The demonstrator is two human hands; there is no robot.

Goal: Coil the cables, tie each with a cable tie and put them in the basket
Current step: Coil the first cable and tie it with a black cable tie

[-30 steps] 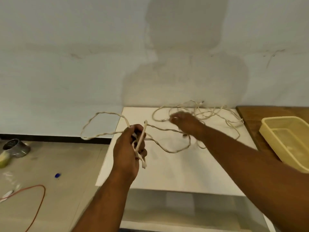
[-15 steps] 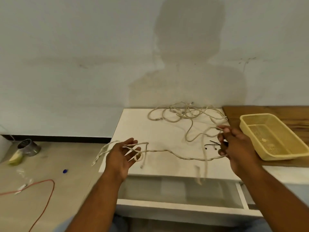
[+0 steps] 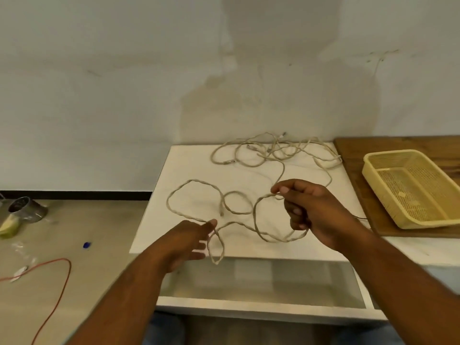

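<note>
Between my hands: the pale cable lies in loose loops on the white counter. One loop droops past the near edge over the open drawer.
Right fingers: my right hand is lifted off the counter and pinches the cable between thumb and forefinger. My lower fingers curl round a second stretch of it.
Left fingers: my left hand reaches out at the near edge with its fingers straight and a little spread. The cable crosses at my thumb tip and hangs beside the fingertips. I cannot tell whether it is caught there.
Edges: the counter's left edge drops straight to the floor, and its back edge meets the wall.
Open room: a strip of bare counter lies between my loops and the tangle behind them.
Back of counter: a tangle of more pale cable lies near the wall, and one strand runs from it toward my right fingers.
Right side: the yellow basket sits on a wooden board, near my right wrist but apart from the loops.
Floor: an orange cord curves at the left, with a metal can near the dark skirting.
</note>
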